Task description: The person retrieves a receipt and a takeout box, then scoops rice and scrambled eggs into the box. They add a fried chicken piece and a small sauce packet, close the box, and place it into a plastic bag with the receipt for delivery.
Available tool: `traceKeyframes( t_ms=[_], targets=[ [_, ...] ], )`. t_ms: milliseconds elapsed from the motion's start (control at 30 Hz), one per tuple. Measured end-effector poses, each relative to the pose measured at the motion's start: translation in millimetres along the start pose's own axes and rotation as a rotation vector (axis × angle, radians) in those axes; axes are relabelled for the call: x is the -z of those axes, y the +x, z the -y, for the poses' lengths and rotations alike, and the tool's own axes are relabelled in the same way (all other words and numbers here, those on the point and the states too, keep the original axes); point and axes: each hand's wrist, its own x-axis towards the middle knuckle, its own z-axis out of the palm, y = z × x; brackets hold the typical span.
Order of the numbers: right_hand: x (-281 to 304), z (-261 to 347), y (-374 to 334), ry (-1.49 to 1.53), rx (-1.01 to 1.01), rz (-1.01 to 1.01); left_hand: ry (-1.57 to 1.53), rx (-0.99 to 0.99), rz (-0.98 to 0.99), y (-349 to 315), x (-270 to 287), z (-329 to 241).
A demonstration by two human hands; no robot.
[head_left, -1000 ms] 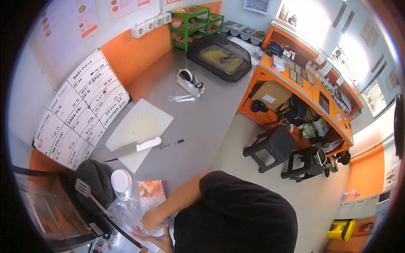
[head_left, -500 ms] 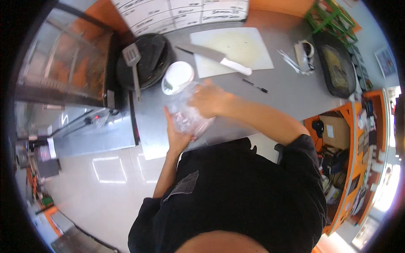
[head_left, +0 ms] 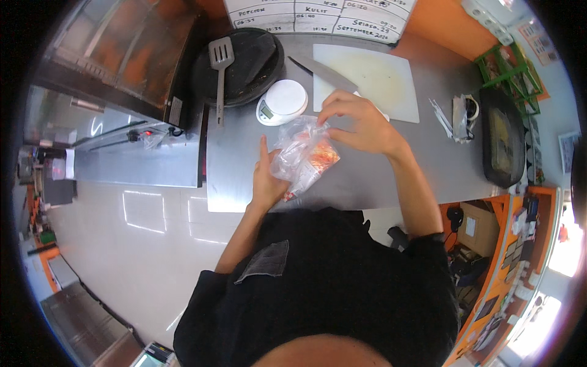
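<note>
A crumpled clear plastic bag (head_left: 293, 150) is between my hands, near the front of the steel worktop. Red and orange print or contents (head_left: 324, 160) show at its right side; whether inside or behind the film I cannot tell. My left hand (head_left: 266, 186) holds the bag's lower left side, forefinger sticking up and some fingers hidden behind the plastic. At the bag's top right, my right hand (head_left: 365, 127) pinches the edge between thumb and fingers. A round white kitchen scale (head_left: 286, 99) stands just beyond the bag.
A large knife (head_left: 327, 72) lies across a white cutting board (head_left: 382, 73), its handle partly behind my right hand. Dark round pans (head_left: 260, 79) with a slotted spatula (head_left: 221, 55) sit back left. At right are a tape roll (head_left: 471, 109) and a black tray (head_left: 502, 153).
My right hand has moved from over the bag to its top right edge, fingers now pinching. More red and orange shows. The view has shifted, so the worktop items appear further right.
</note>
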Motion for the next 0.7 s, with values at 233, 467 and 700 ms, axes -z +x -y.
traceKeyframes(
  t_ms=[233,467,700],
  targets=[
    [-116,-76,-45,-0.294,-0.120,0.121,0.275,-0.393,0.004,-6,-1,6],
    [-143,-58,-19,-0.188,0.051,0.009,-0.034,-0.350,0.092,-20,-9,8],
    [-159,-78,-26,-0.064,0.067,-0.120,0.234,-0.426,-0.086,-26,1,10]
  ],
)
